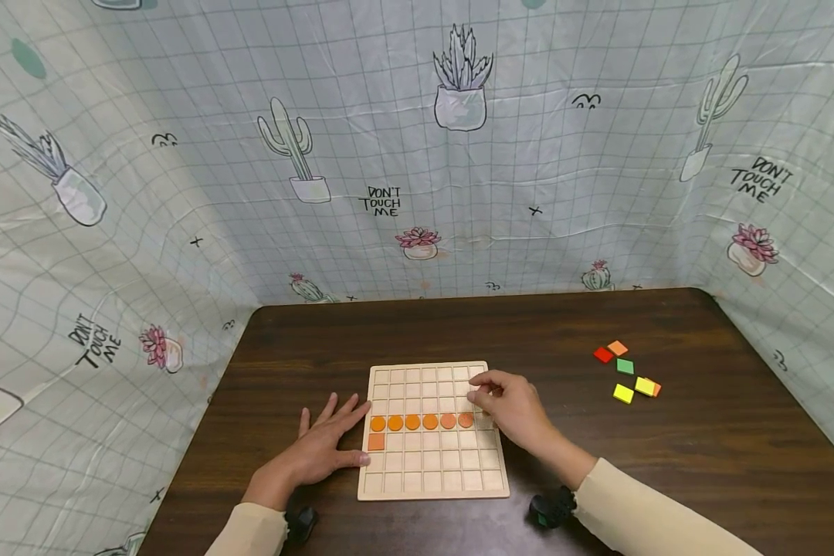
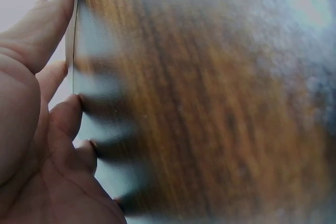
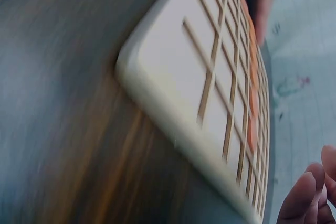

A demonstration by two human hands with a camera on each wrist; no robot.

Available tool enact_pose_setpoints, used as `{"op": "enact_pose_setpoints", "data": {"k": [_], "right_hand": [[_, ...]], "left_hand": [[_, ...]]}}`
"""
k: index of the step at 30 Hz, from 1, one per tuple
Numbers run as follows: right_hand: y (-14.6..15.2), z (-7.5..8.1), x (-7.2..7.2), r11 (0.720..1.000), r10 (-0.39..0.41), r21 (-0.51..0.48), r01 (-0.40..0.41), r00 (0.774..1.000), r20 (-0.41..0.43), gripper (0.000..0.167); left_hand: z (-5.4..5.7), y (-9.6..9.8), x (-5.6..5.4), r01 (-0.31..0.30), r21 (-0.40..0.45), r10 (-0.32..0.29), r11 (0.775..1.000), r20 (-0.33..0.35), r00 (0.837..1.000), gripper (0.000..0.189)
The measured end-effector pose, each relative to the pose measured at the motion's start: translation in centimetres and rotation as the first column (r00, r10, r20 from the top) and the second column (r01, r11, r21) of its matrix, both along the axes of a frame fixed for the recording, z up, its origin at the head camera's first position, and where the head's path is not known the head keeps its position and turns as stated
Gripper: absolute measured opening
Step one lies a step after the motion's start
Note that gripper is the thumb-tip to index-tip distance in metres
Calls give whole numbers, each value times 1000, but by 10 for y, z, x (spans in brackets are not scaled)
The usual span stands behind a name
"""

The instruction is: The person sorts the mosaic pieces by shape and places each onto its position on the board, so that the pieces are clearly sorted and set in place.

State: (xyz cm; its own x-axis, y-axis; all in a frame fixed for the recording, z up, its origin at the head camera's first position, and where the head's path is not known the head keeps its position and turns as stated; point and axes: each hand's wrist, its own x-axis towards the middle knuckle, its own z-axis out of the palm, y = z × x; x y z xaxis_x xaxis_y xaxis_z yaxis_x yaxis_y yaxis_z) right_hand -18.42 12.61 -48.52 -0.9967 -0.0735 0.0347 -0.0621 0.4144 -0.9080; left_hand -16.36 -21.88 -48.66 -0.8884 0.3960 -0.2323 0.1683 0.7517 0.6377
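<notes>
A pale wooden grid board (image 1: 427, 483) lies on the table. Across its middle row runs a line of several round orange discs (image 1: 413, 422). Just below the leftmost disc sits an orange square tile (image 1: 376, 442). My left hand (image 1: 320, 448) rests at the board's left edge, fingers spread, with thumb and fingertips touching that edge. Over the board's upper right side is my right hand (image 1: 517, 405), fingers loosely bent. The head view shows a gap between its thumb and index finger and no piece there. In the right wrist view its fingertips (image 3: 304, 192) are partly cut off.
To the right on the dark wooden table (image 1: 306, 340) lie loose square tiles: a red one (image 1: 603, 354), an orange one (image 1: 618, 348), a green one (image 1: 625, 367), a yellow one (image 1: 623, 394), and another yellow tile (image 1: 645, 386) overlapping an orange one. A printed curtain (image 1: 361, 139) encloses the table.
</notes>
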Motion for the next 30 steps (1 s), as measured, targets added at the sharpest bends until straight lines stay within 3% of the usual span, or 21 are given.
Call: {"op": "enact_pose_setpoints", "data": {"k": [15,25,30], "right_hand": [[84,-2,0,986,-87,145,88,996,-10,28],[134,-4,8,958,-128,256,127,992,-13,38],[155,-5,15,932,-154,329,153,988,-23,43]], "left_hand": [[-3,0,0,-5,-15,5,1000,-2,1000,89],[-3,0,0,-8,-22,8,1000,-10,1000,89],[-2,0,-1,-7,-18,7,1000,-10,1000,89]]}}
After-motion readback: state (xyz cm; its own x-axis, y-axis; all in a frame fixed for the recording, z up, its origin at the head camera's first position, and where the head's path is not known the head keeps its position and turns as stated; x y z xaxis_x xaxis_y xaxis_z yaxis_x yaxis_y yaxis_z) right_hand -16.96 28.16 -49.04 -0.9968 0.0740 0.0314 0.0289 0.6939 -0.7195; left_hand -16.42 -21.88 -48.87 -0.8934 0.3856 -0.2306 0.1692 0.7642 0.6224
